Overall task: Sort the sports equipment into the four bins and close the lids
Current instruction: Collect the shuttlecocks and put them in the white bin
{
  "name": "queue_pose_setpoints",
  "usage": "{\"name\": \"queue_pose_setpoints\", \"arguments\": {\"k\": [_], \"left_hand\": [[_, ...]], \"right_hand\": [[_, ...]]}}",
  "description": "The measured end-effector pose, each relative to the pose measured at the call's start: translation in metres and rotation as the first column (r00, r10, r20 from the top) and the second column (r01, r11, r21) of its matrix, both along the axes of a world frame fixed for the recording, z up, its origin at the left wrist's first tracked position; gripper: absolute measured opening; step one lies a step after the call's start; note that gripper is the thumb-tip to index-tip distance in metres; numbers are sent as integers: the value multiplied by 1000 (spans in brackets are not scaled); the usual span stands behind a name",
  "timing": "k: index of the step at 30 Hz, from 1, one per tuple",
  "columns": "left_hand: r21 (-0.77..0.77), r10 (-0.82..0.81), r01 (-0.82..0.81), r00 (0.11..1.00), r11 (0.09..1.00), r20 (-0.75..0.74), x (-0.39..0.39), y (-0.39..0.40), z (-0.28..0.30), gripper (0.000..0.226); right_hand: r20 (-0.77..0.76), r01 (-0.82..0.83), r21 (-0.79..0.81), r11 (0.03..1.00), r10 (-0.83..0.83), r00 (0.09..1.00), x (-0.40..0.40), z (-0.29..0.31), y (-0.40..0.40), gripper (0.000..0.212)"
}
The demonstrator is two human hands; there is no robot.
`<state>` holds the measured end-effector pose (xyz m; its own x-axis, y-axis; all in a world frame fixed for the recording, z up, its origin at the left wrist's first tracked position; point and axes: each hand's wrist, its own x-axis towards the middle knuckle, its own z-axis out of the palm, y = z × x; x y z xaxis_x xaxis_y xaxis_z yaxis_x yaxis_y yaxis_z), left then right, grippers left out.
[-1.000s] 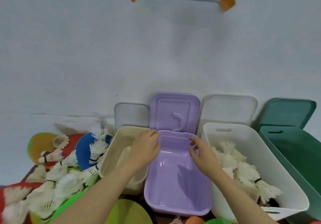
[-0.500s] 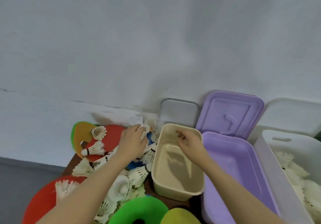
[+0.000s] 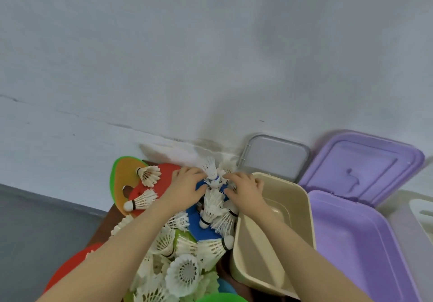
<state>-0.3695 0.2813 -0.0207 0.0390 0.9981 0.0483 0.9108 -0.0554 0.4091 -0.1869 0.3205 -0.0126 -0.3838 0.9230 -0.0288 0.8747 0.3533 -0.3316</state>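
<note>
Found open room inside the beige bin (image 3: pixel 269 243) and the purple bin (image 3: pixel 358 243), both bare-floored and clear from above, with the grey lid (image 3: pixel 275 157) and purple lid (image 3: pixel 365 163) leaned back on the wall (image 3: pixel 164 55) behind them. Found the ground left of the beige bin crowded with a heap of shuttlecocks (image 3: pixel 185 250) lying over coloured discs (image 3: pixel 143 184), and blocked at its far end by the left hand (image 3: pixel 185 188) and right hand (image 3: pixel 243 189) pressed close round one upright shuttlecock (image 3: pixel 210 170). Saw a free strip of grey floor (image 3: pixel 39 231) at far left.
</note>
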Motion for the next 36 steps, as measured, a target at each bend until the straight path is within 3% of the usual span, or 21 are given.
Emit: {"name": "queue_pose_setpoints", "arguments": {"k": [8,11,14,19,29,33,36], "left_hand": [[216,107,-159,966,963,235,-14,-22,4,65],[278,110,-178,963,944,244,-16,-29,12,53],[323,83,-157,970,933,230,-13,-37,23,60],[390,33,-104,982,915,184,16,-51,48,59],[515,-106,-6,977,857,187,151,-77,92,44],[508,-180,84,973,857,142,230,-85,102,49],[464,-226,119,957,878,183,298,-88,105,49]], "right_hand": [[-18,4,106,994,-2,1000,-15,-8,-3,17],[-197,76,216,973,-33,980,-12,-3,-10,14],[-343,110,303,947,1,939,-2,6,-18,8],[-537,150,302,941,38,843,39,30,-35,10],[-679,320,353,879,6,734,194,50,-97,9],[-680,395,320,861,-81,729,272,54,-125,19],[-681,444,345,827,-105,725,331,63,-143,8]]}}
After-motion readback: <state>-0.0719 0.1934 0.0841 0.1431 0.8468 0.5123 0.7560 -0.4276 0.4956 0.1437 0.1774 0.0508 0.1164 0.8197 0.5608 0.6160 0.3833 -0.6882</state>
